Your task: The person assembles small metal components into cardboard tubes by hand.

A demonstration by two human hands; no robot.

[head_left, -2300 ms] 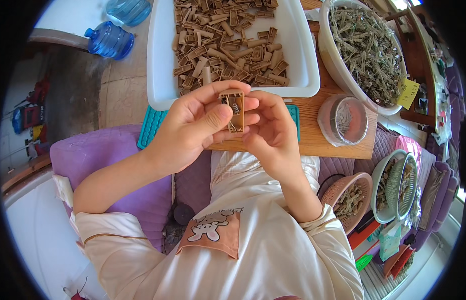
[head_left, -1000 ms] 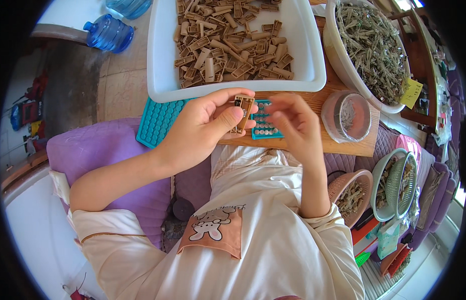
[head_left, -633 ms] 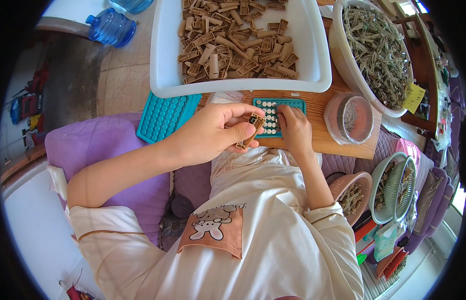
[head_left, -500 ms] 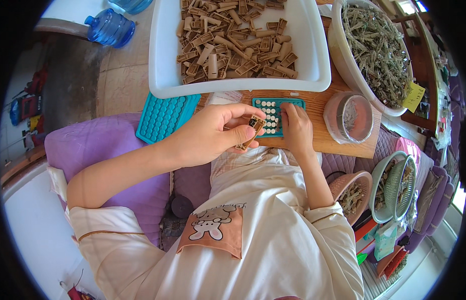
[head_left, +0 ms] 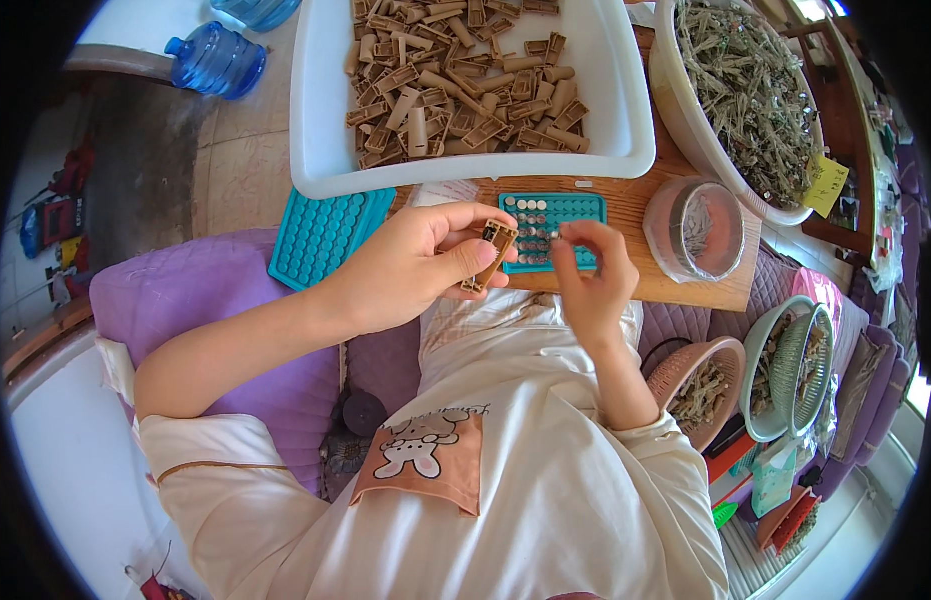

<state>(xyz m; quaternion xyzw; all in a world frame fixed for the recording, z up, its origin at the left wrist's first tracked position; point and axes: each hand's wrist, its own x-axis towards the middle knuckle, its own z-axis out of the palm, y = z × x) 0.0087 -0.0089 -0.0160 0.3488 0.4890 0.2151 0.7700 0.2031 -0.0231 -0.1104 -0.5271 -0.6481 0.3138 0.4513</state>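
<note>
My left hand [head_left: 425, 255] is closed round a brown plastic housing [head_left: 497, 254], its open side up, with small dark and metal parts inside. Just right of it, my right hand [head_left: 593, 270] pinches a tiny shiny button cell [head_left: 554, 236] between thumb and finger, above a teal tray [head_left: 575, 207]. Rows of round silver button cells [head_left: 530, 232] sit in the left part of that tray, some hidden by my fingers. A second teal tray [head_left: 330, 235] with round pockets lies left, partly behind my left forearm.
Beyond my hands stands a white bin [head_left: 465, 175] of brown housings [head_left: 465, 90]. To the right are a clear tub [head_left: 695, 230] with thin pale parts and a big basin [head_left: 675, 110] of wired parts. Lower right stand a pink basket [head_left: 697, 390] and green baskets [head_left: 785, 370].
My right hand has lifted from the tray and drawn slightly back, now pinching a button cell. My left hand has tilted the housing so its open side shows more.
</note>
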